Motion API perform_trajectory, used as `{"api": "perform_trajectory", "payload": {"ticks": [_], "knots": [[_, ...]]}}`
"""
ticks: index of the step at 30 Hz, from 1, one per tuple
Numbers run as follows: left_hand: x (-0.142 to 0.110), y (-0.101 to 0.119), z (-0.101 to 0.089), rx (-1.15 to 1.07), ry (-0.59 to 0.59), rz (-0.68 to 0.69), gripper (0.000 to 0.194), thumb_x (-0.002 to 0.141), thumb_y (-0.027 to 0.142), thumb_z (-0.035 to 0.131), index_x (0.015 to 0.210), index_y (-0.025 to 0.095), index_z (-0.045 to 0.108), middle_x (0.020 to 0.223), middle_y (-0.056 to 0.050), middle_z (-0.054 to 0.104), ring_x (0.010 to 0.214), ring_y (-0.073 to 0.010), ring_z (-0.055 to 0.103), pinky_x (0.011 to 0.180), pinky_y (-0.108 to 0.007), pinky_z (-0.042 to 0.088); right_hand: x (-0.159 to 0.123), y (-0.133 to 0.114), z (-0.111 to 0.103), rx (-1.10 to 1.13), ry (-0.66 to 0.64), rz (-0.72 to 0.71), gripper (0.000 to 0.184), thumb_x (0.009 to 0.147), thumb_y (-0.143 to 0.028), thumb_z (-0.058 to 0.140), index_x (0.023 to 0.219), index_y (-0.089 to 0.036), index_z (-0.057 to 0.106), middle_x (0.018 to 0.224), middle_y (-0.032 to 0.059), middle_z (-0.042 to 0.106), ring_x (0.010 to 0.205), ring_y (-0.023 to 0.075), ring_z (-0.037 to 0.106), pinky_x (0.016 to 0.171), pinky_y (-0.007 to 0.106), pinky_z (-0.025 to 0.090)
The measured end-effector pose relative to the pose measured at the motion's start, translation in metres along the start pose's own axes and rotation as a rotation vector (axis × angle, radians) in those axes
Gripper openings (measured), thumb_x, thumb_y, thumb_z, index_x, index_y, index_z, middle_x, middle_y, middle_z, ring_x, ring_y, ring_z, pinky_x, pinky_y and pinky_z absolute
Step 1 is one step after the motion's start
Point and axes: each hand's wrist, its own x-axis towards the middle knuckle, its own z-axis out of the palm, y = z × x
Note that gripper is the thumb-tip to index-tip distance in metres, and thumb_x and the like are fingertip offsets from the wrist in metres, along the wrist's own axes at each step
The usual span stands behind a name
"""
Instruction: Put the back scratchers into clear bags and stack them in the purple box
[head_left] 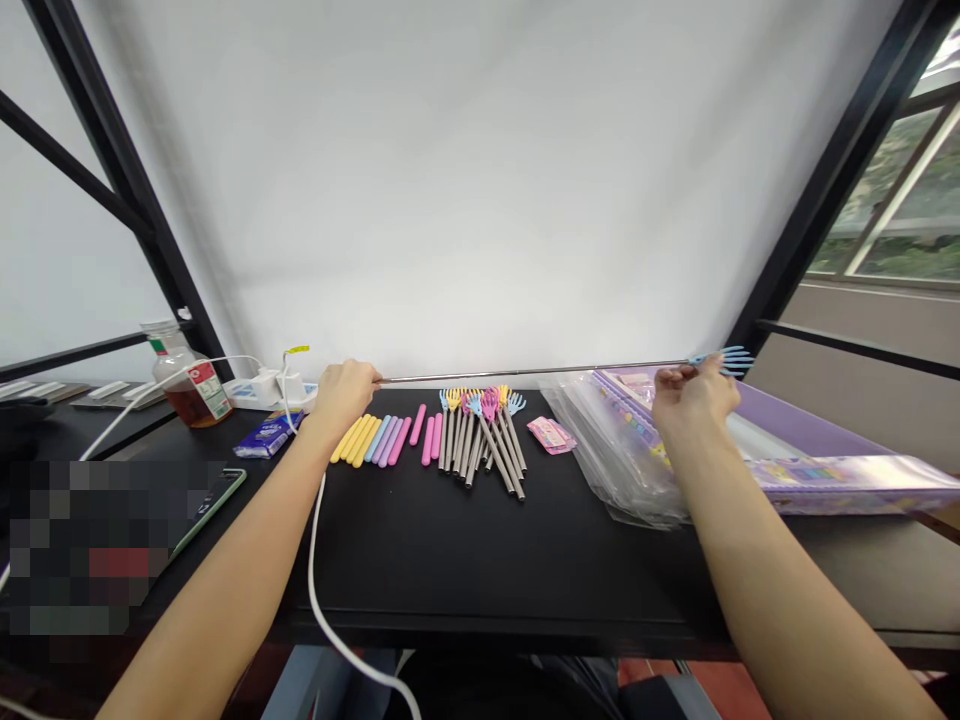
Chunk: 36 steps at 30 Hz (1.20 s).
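A telescopic back scratcher with a metal rod and blue claw head stretches level above the black table, drawn out long. My left hand is closed round its left end, so that end is hidden. At the other end, my right hand pinches it by the blue claw. Between and below my hands lies a pile of shortened back scratchers with blue, yellow and pink claws and bare metal rods. Left of the pile are loose handle sleeves in yellow, blue, purple and pink.
Clear plastic bags and an open purple box lie at right, beside small pink cards. At left are a blue packet, a bottle, a power strip and a phone. A white cable hangs over the front edge.
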Motion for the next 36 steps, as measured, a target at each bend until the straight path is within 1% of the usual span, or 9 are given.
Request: {"api": "perform_trajectory", "payload": {"ticks": [3,6,8,10,13,21,24,28,36], "knots": [[0.0,0.012,0.0,-0.015,0.086,0.076,0.028,0.094,0.028,0.051,0.103,0.022,0.077,0.091,-0.013,0.075,0.091,-0.0284,0.07,0.077,-0.034,0.047,-0.015,0.011,0.005,-0.079,-0.115,-0.001,0.031,0.098,-0.017,0.051,0.07,-0.021,0.04,0.052,-0.0088,0.039,0.04,0.0045,0.036,0.041,0.014,0.038],[-0.003,0.04,0.003,-0.117,0.266,0.317,0.023,0.095,0.025,0.053,0.093,0.02,0.076,0.086,-0.009,0.076,0.088,-0.0243,0.069,0.084,-0.035,0.047,-0.05,0.033,0.009,-0.224,-0.377,0.059,0.033,0.081,-0.026,0.077,0.068,-0.02,0.048,0.051,-0.0092,0.046,0.039,0.0045,0.041,0.043,0.017,0.042],[-0.008,0.064,0.005,-0.202,0.448,0.489,0.021,0.096,0.021,0.052,0.095,0.018,0.073,0.088,-0.008,0.075,0.088,-0.0211,0.069,0.091,-0.035,0.044,-0.078,0.051,0.008,-0.419,-0.776,0.107,0.038,0.071,-0.04,0.084,0.071,-0.018,0.053,0.054,-0.0069,0.052,0.042,0.0072,0.05,0.044,0.021,0.047],[-0.013,0.083,0.007,-0.228,0.567,0.603,0.022,0.098,0.018,0.048,0.096,0.015,0.07,0.085,-0.008,0.074,0.084,-0.0189,0.068,0.09,-0.034,0.044,-0.102,0.066,0.004,-0.532,-1.011,0.103,0.044,0.07,-0.053,0.081,0.07,-0.018,0.054,0.053,-0.0054,0.054,0.041,0.0101,0.053,0.043,0.023,0.048],[-0.019,0.095,0.008,-0.2,0.612,0.65,0.023,0.1,0.02,0.047,0.093,0.015,0.068,0.078,-0.006,0.073,0.077,-0.0179,0.066,0.083,-0.033,0.043,-0.116,0.076,-0.002,-0.599,-1.095,0.075,0.044,0.073,-0.056,0.077,0.069,-0.018,0.054,0.055,-0.0048,0.055,0.043,0.0111,0.056,0.043,0.024,0.048],[-0.017,0.075,-0.008,-0.189,0.394,0.481,0.02,0.097,0.025,0.053,0.1,0.021,0.073,0.092,-0.005,0.076,0.09,-0.0212,0.068,0.081,-0.033,0.043,-0.104,0.073,0.003,-0.448,-0.974,0.305,0.046,0.061,-0.049,0.088,0.067,-0.016,0.057,0.058,-0.005,0.055,0.045,0.0069,0.051,0.045,0.021,0.049],[-0.009,0.038,-0.014,-0.187,0.188,0.194,0.022,0.092,0.031,0.058,0.101,0.026,0.077,0.099,-0.006,0.076,0.095,-0.026,0.068,0.076,-0.033,0.045,-0.082,0.063,0.008,-0.325,-0.701,0.288,0.044,0.065,-0.042,0.088,0.067,-0.017,0.052,0.054,-0.0071,0.052,0.044,0.0044,0.047,0.046,0.018,0.048],[0.001,-0.019,-0.015,-0.213,-0.007,-0.162,0.027,0.084,0.04,0.066,0.105,0.029,0.078,0.104,-0.01,0.076,0.096,-0.0318,0.068,0.071,-0.035,0.047,-0.05,0.054,0.011,-0.166,-0.227,0.136,0.041,0.087,-0.033,0.073,0.068,-0.02,0.039,0.05,-0.012,0.042,0.04,0.0013,0.038,0.048,0.012,0.047],[0.004,-0.035,-0.013,-0.223,0.089,-0.29,0.026,0.083,0.035,0.065,0.104,0.029,0.079,0.1,-0.012,0.075,0.092,-0.031,0.067,0.07,-0.037,0.05,-0.029,0.057,0.015,-0.098,-0.086,0.089,0.037,0.097,-0.031,0.058,0.072,-0.022,0.033,0.05,-0.014,0.035,0.036,0.0022,0.034,0.051,0.013,0.052]]}}
